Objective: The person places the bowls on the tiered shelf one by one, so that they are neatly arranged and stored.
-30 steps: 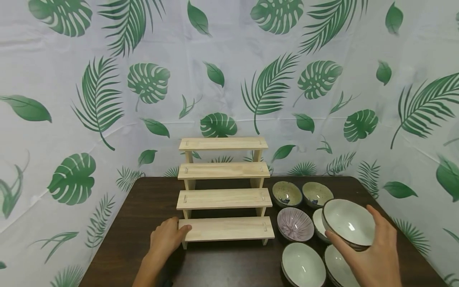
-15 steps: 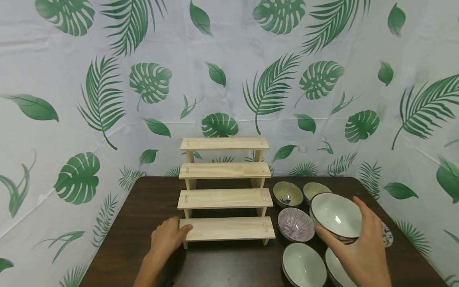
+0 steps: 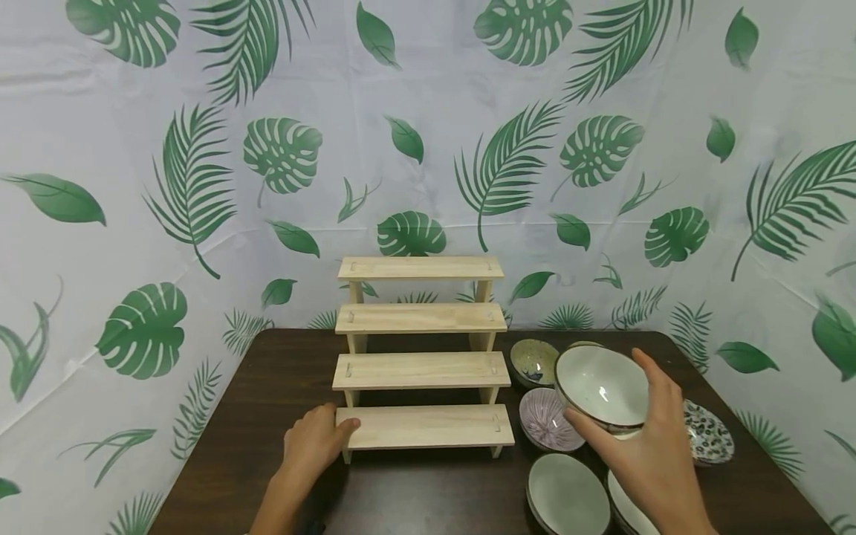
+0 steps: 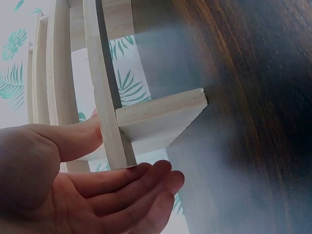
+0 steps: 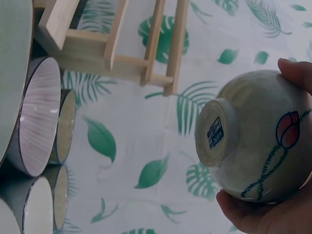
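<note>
My right hand (image 3: pixel 652 446) holds a white bowl (image 3: pixel 598 379) with a dark rim between thumb and fingers, raised above the other bowls at the table's right. In the right wrist view the bowl (image 5: pixel 258 126) is tilted, showing its foot with a blue square mark and a painted red bud on a blue stem. At the left end of a pale wooden tiered stand (image 3: pixel 428 429), my left hand (image 3: pixel 310 442) grips the lowest shelf. The left wrist view has the thumb on the shelf's (image 4: pixel 109 122) upper face and the fingers at its end and underside.
Right of the stand are a speckled olive bowl (image 3: pixel 535 362), a purple streaked bowl (image 3: pixel 550 420) and stacked pale bowls (image 3: pixel 568 494). A patterned dish (image 3: pixel 709 435) lies farther right. A leaf-print cloth (image 3: pixel 428 148) hangs behind the dark table (image 3: pixel 227 446).
My right hand has carried the white bowl left and slightly up, uncovering the patterned dish and overlapping the second olive bowl. The left hand keeps its place on the stand.
</note>
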A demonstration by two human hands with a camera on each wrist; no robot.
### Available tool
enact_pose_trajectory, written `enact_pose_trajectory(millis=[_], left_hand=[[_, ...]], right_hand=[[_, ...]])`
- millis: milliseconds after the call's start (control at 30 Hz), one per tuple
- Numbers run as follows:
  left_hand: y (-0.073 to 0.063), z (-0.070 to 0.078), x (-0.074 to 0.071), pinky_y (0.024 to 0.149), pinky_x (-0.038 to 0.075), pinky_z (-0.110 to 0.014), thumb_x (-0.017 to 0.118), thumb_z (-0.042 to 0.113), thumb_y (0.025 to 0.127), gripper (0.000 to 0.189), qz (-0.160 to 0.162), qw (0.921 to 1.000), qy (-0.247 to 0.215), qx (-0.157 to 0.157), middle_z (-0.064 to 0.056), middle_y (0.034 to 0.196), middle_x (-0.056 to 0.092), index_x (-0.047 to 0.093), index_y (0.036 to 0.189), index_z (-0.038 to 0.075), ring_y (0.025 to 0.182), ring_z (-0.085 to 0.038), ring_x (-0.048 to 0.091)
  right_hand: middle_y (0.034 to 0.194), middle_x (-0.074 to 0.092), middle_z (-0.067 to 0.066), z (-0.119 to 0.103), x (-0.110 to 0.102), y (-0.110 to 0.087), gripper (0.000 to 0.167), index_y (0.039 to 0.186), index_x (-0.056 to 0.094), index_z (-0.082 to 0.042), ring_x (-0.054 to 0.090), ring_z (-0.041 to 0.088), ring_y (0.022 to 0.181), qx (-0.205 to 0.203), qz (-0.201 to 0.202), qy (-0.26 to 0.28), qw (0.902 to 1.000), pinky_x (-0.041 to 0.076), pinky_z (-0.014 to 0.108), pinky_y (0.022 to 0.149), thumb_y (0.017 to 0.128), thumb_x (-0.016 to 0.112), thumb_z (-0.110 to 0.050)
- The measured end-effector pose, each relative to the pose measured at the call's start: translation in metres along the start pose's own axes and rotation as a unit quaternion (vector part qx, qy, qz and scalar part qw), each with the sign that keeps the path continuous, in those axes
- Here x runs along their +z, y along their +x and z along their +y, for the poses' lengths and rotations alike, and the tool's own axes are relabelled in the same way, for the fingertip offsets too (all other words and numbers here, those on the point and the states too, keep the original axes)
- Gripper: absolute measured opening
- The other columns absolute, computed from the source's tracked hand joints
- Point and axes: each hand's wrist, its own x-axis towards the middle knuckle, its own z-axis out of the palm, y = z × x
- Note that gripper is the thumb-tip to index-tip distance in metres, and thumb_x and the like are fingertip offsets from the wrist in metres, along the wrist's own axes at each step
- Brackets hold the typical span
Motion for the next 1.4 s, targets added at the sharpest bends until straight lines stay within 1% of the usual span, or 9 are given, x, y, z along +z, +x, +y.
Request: enact_pose_trajectory(millis=[100, 233, 467, 567, 667, 800, 933, 1167, 1400], left_hand=[[0.000, 0.000, 0.000, 0.074, 0.053, -0.061, 0.069, 0.041, 0.095, 0.053, 0.003, 1.0000, -0.001, -0.001, -0.025, 0.110, 0.073, 0.069, 0.117, -0.007, 0.093, -0.048, 0.070], [0.001, 0.001, 0.000, 0.075, 0.053, -0.061, 0.069, 0.041, 0.095, 0.052, 0.006, 1.0000, -0.004, 0.002, -0.025, 0.109, 0.074, 0.069, 0.117, -0.007, 0.093, -0.048, 0.070], [0.002, 0.001, 0.001, 0.074, 0.053, -0.060, 0.070, 0.041, 0.095, 0.052, 0.011, 0.9999, -0.008, 0.005, -0.025, 0.108, 0.074, 0.069, 0.116, -0.006, 0.092, -0.047, 0.071], [0.002, 0.001, 0.001, 0.074, 0.054, -0.060, 0.069, 0.041, 0.095, 0.052, 0.008, 0.9999, -0.008, 0.004, -0.025, 0.108, 0.074, 0.069, 0.117, -0.006, 0.093, -0.047, 0.071], [0.002, 0.001, 0.001, 0.074, 0.054, -0.060, 0.070, 0.042, 0.095, 0.052, 0.006, 1.0000, -0.006, 0.004, -0.024, 0.108, 0.074, 0.069, 0.116, -0.006, 0.092, -0.046, 0.071], [0.001, 0.002, 0.000, 0.073, 0.054, -0.059, 0.070, 0.041, 0.095, 0.051, 0.008, 0.9999, -0.006, 0.007, -0.023, 0.106, 0.075, 0.069, 0.114, -0.006, 0.091, -0.046, 0.071], [0.001, 0.003, -0.001, 0.072, 0.053, -0.059, 0.070, 0.041, 0.094, 0.050, 0.011, 0.9999, -0.007, 0.010, -0.023, 0.105, 0.075, 0.070, 0.113, -0.006, 0.090, -0.046, 0.071], [0.000, 0.001, 0.000, 0.073, 0.053, -0.059, 0.070, 0.040, 0.094, 0.049, 0.013, 0.9998, -0.007, 0.010, -0.024, 0.105, 0.075, 0.069, 0.113, -0.006, 0.090, -0.046, 0.071], [-0.001, -0.002, 0.000, 0.074, 0.053, -0.060, 0.071, 0.040, 0.094, 0.050, 0.011, 0.9999, -0.005, 0.007, -0.024, 0.106, 0.074, 0.069, 0.113, -0.006, 0.092, -0.047, 0.070]], right_hand=[[0.155, 0.035, 0.025, -0.005, 0.002, 0.000, 0.120, 0.164, 0.021, -0.025, 0.043, 0.046, 0.128, -0.007, -0.005, 0.007, 0.9999, 0.043, 0.071, 0.087, 0.071, 0.095, -0.041], [0.156, 0.035, 0.022, -0.012, 0.004, -0.001, 0.119, 0.164, 0.022, -0.027, 0.042, 0.045, 0.130, -0.022, -0.004, 0.022, 0.9995, 0.043, 0.069, 0.087, 0.071, 0.096, -0.039], [0.153, 0.038, 0.023, -0.024, 0.012, -0.001, 0.118, 0.164, 0.023, -0.028, 0.047, 0.044, 0.126, -0.054, 0.000, 0.044, 0.9976, 0.047, 0.068, 0.086, 0.071, 0.096, -0.036], [0.155, 0.037, 0.021, -0.028, 0.014, -0.001, 0.118, 0.164, 0.023, -0.031, 0.047, 0.043, 0.128, -0.061, -0.005, 0.052, 0.9968, 0.046, 0.068, 0.088, 0.072, 0.096, -0.035], [0.158, 0.035, 0.018, -0.031, 0.017, -0.001, 0.118, 0.164, 0.022, -0.032, 0.044, 0.041, 0.133, -0.069, -0.014, 0.061, 0.9957, 0.043, 0.069, 0.093, 0.072, 0.096, -0.035], [0.160, 0.034, 0.017, -0.035, 0.021, 0.001, 0.118, 0.164, 0.023, -0.031, 0.042, 0.040, 0.138, -0.086, -0.020, 0.075, 0.9933, 0.040, 0.071, 0.097, 0.072, 0.096, -0.033], [0.158, 0.036, 0.017, -0.039, 0.025, 0.003, 0.117, 0.163, 0.024, -0.031, 0.042, 0.039, 0.137, -0.101, -0.023, 0.083, 0.9911, 0.040, 0.071, 0.097, 0.071, 0.097, -0.032], [0.156, 0.038, 0.015, -0.050, 0.034, 0.004, 0.114, 0.162, 0.026, -0.032, 0.046, 0.039, 0.132, -0.099, -0.037, 0.084, 0.9909, 0.046, 0.069, 0.092, 0.072, 0.095, -0.039], [0.155, 0.039, 0.016, -0.057, 0.047, 0.006, 0.113, 0.162, 0.028, -0.029, 0.047, 0.039, 0.131, -0.110, -0.047, 0.096, 0.9882, 0.047, 0.068, 0.092, 0.072, 0.095, -0.041]])
